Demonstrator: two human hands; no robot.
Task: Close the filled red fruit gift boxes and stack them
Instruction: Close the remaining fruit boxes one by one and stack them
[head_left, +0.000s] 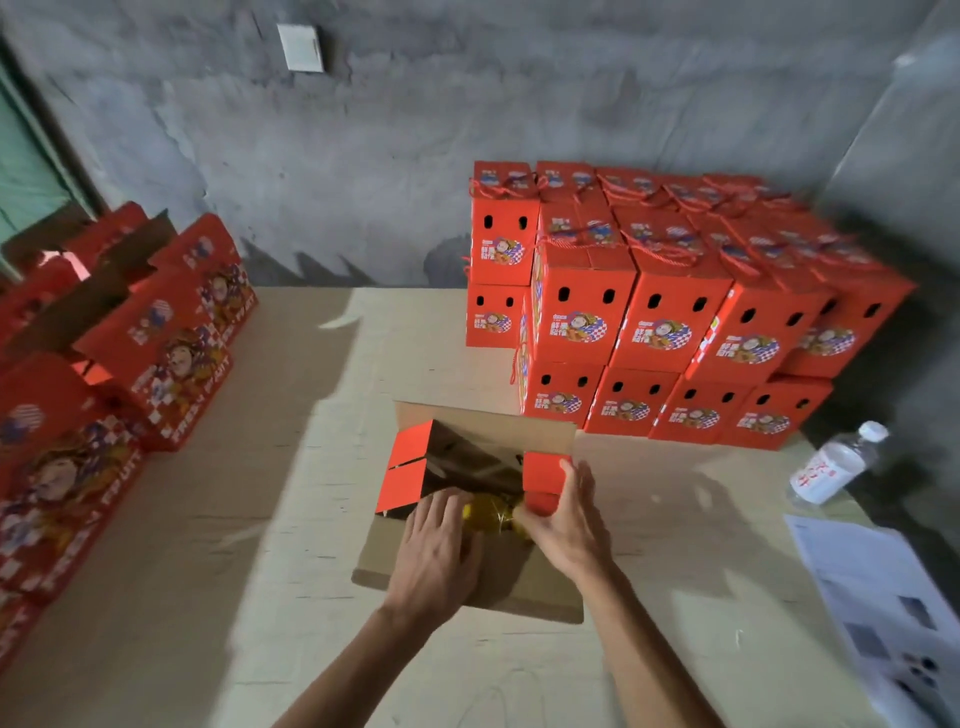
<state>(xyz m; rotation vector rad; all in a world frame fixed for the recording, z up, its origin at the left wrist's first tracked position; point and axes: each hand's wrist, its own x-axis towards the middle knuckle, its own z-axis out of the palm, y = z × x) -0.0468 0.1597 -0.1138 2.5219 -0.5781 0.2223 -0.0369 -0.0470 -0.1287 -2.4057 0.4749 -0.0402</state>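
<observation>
An open red gift box (470, 499) is stood on the worktop (260, 519). Its right flap (543, 480) is gripped by the right hand (563, 519); the left hand (436, 551) is laid flat, fingers straight, over yellow fruit (488, 512) inside.

The stacked gift boxes (670, 312) at the table's far right corner are bright red with black oval holes and a blue-and-white checkered picture label. The open box (467, 519) at the near edge shows plain brown card inside, red flap faces and yellow fruit (491, 512). The table (260, 545) is pale beige.
</observation>
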